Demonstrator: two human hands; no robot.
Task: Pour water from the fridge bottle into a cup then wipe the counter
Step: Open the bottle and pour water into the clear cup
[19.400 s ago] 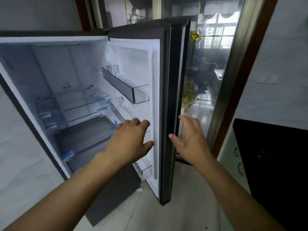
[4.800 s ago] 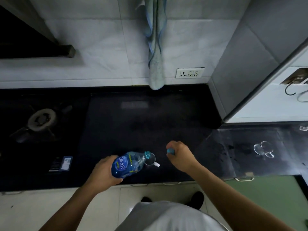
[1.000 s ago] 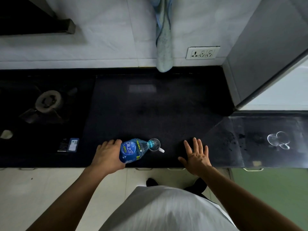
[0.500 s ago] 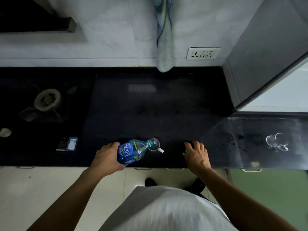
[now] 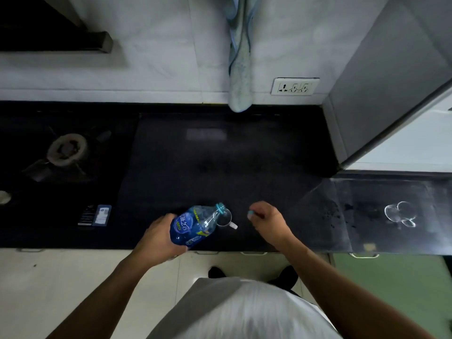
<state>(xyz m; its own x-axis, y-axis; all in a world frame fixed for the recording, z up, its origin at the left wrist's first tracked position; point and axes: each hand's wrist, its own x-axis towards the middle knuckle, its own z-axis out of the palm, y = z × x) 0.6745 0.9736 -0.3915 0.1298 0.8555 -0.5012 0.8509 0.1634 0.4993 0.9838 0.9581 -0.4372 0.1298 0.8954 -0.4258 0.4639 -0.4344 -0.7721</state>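
Observation:
My left hand (image 5: 156, 237) grips a clear water bottle with a blue label (image 5: 194, 223), tilted so its open neck lies over a small clear cup (image 5: 226, 218) with a white handle on the black counter (image 5: 220, 162). To the right of the cup, my right hand (image 5: 267, 221) pinches the small blue bottle cap (image 5: 250, 212) between its fingertips, just above the counter. A light blue cloth (image 5: 239, 69) hangs on the wall behind the counter.
A gas burner (image 5: 66, 149) sits at the left of the counter, with a small card-like pack (image 5: 101, 214) near the front edge. A wall socket (image 5: 294, 86) is behind. Two clear glass cups (image 5: 400, 214) stand on the wet glossy counter section at the right.
My right hand went from flat and spread on the counter to closed on the blue cap and lifted it. The bottle in my left hand stays tilted at the cup.

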